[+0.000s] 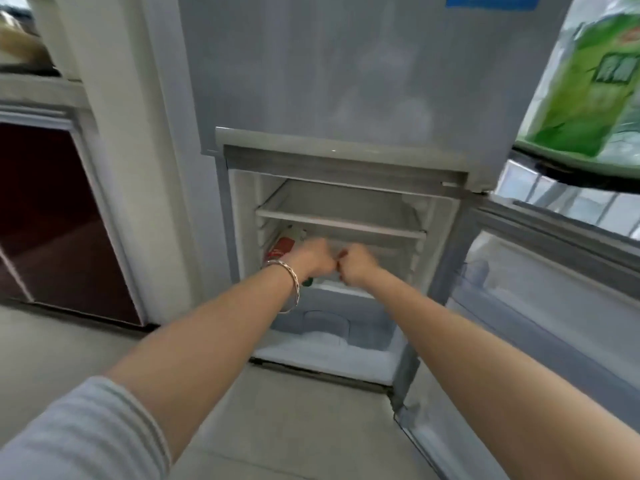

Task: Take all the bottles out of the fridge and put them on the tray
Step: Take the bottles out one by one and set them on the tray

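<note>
Your grey sleeve [83, 434] fills the bottom-left corner, w/ both bare forearms stretched fwd into the lower compartment of the fridge [346, 81]. Left hand [311, 259] has a silver bangle [290, 284] at the wrist; it's curled into a fist at the front of the second shelf, but you can't tell from this angle what, if anything, it grips. Right hand [358, 266] is also curled tight, knuckles touching the left hand's, grip likewise can't be told. Just left of and behind your left hand lies a bottle w/ a red label [282, 249], on its side on that shelf, against the left wall. A small green bit shows under the left wrist, too hidden to ID. Upper shelf [341, 223] looks bare. Lower door [540, 306] is swung open to the right. Far right, up high, a green-labelled bottle [581, 88] stands on a dark-rimmed surface [588, 171] beside the fridge; blurred, so whether that's the tray you can't say.
</note>
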A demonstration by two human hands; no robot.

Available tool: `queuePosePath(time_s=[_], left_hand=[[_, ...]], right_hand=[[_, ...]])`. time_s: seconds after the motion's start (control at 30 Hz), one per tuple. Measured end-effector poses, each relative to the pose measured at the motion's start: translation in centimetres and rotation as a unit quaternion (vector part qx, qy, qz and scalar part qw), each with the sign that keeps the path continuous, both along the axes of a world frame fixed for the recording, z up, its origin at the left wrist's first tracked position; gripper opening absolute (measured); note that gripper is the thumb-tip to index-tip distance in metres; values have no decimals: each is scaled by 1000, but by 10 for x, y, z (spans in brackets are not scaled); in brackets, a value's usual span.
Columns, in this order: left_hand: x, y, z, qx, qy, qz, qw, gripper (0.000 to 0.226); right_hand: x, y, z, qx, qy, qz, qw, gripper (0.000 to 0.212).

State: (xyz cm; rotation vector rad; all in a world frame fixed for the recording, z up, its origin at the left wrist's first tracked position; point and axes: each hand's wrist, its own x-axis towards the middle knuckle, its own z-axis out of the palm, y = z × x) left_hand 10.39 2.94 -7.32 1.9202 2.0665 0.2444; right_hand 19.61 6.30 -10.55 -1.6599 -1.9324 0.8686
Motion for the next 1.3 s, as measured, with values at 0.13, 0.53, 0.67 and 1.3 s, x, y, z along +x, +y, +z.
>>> queuePosePath(time_s=[0.13,0.53,0.67,1.3], left_hand=[[-30,54,-69,-12,0,44,999,35],[-44,151,-171,-69,-279,192,938,41],[-41,158,-174,-75,-341,225,909,49],[34,-13,90,210,-10,67,975,19]], right_hand=[[-28,45,-54,-31,-22,8,999,29],[-38,97,-124,-61,-24,-5,998,46],[-20,96,-132,-74,-37,-14,996,51],[59,-47,14,-7,43,92,995,97]])
